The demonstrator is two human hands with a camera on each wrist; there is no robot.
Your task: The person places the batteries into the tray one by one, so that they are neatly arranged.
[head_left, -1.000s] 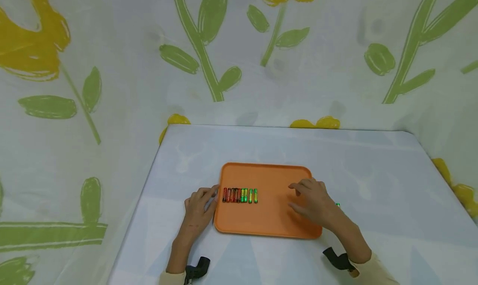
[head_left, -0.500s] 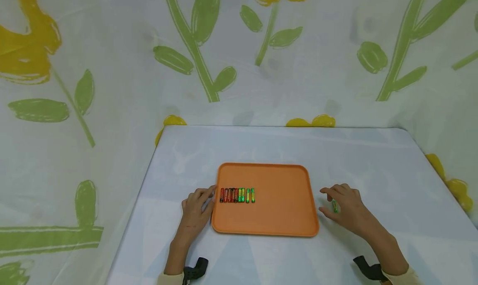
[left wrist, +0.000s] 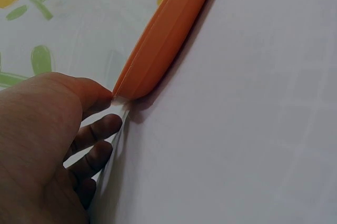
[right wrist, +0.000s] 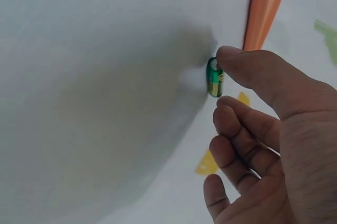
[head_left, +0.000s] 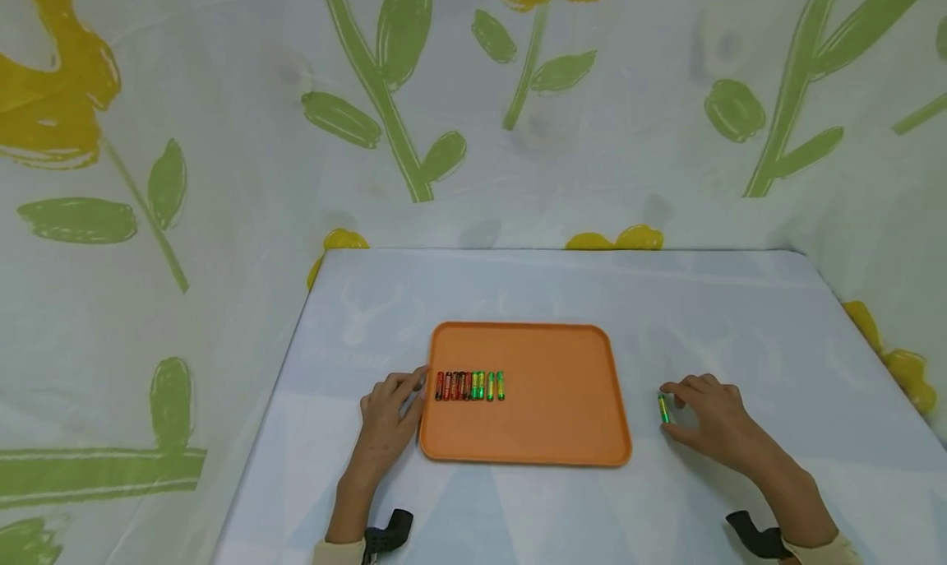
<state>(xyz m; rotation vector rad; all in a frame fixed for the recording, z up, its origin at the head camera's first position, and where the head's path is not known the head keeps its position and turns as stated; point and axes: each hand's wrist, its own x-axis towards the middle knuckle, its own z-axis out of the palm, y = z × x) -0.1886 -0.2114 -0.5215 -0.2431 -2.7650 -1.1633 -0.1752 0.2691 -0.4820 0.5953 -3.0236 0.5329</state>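
A cloth printed with yellow flowers and green stems hangs behind and around a pale table (head_left: 562, 285). On the table lies an orange tray (head_left: 547, 417), and near the tray's left side a row of small batteries (head_left: 470, 386) lies side by side, the red ones to the left and the green ones to the right. The left hand (head_left: 388, 417) rests on the table at the tray's left edge, its fingers loosely bent, the thumb touching the rim and holding nothing. The right hand (head_left: 713, 421) lies on the table to the right of the tray, apart from it. A single green battery (head_left: 663, 408) lies on the table between the tray's right edge and this hand. In the right wrist view the thumb tip touches the green battery (right wrist: 214, 77) and the fingers (right wrist: 239, 124) are gently curled just beside it, not closed around it.
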